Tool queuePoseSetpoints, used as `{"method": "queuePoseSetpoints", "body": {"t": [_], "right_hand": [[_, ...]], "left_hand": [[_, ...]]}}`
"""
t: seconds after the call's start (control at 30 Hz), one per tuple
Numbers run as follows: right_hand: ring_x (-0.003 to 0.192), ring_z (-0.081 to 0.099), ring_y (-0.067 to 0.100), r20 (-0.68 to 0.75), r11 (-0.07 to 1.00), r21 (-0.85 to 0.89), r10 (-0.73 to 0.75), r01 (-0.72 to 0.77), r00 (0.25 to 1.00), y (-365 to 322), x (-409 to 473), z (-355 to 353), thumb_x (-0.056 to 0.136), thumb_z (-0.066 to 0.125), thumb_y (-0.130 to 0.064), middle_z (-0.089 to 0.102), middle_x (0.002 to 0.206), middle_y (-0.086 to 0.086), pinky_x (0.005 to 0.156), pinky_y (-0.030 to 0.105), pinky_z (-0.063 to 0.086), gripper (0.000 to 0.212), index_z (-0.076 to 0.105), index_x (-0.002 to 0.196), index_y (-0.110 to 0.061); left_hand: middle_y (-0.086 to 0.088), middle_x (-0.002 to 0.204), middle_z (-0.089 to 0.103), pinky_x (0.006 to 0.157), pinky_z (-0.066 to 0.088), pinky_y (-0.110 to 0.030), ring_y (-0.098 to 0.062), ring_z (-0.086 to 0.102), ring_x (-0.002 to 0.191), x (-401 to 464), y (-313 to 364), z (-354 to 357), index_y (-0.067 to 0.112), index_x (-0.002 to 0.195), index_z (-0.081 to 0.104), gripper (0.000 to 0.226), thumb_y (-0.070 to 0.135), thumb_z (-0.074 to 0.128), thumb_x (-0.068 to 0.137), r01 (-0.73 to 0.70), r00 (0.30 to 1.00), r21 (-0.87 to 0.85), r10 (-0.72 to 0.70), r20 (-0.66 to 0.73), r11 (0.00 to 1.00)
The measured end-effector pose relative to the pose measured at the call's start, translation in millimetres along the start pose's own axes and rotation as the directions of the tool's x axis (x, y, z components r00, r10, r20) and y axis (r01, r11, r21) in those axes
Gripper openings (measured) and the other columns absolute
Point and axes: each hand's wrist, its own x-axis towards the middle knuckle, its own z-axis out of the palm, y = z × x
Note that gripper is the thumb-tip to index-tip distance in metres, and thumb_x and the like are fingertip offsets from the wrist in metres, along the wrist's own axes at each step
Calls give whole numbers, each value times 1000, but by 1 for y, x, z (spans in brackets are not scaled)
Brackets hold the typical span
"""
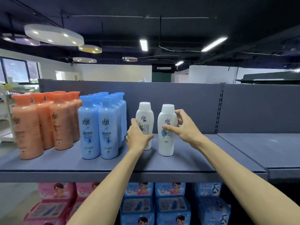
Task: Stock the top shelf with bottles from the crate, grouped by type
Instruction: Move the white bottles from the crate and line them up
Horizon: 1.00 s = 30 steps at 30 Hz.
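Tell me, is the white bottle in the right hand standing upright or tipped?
Upright. The right white bottle stands on the top shelf, cap up, while the right hand holds its side.

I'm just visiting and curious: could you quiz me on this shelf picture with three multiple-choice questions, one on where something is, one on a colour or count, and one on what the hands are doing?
1. Where do the blue bottles stand on the top shelf?
A. Between the orange bottles and the white ones
B. At the far right end
C. On the shelf below

2. How many white bottles are on the shelf?
A. One
B. Two
C. Five

3. What are the hands doing?
A. Both hang idle
B. Both lift one bottle
C. Each holds a white bottle

Answers:
1 A, blue sits mid-row.
2 B, the left white bottle and right white bottle stand side by side.
3 C, the left hand and right hand each curl round one.
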Motion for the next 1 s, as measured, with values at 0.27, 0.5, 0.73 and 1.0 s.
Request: {"method": "queuePoseSetpoints", "body": {"t": [0.27,0.5,0.73,1.0], "right_hand": [[101,70,14,98,998,60,-37,31,994,28,39,-6,77,84,-30,71,109,-11,89,47,58,52,50,116,-30],[98,72,14,140,993,108,-63,48,988,36,48,-7,81,81,-20,70,109,-8,81,34,58,49,49,117,-25],[98,72,14,166,994,98,-70,54,984,35,49,-8,82,81,-19,69,110,-8,82,34,59,49,48,118,-24],[98,71,12,170,997,67,26,-38,985,41,41,-8,76,85,-17,70,109,-8,84,37,59,51,50,114,-20]], "left_hand": [[-5,99,56,69,47,-37,-31,58,88,57,-9,42,15,102,36,59,26,80,64,106,993,37,-103,-63,994],[-8,106,51,70,40,-34,-32,56,95,86,-15,64,11,109,37,59,22,79,69,133,988,32,-130,-87,991],[-13,120,41,84,45,-42,-38,50,108,94,-13,77,8,112,40,61,20,81,69,179,975,64,-168,-143,982],[-16,129,36,91,42,-42,-39,44,116,86,-9,76,3,120,37,60,15,77,77,239,967,74,-231,-106,968]]}}
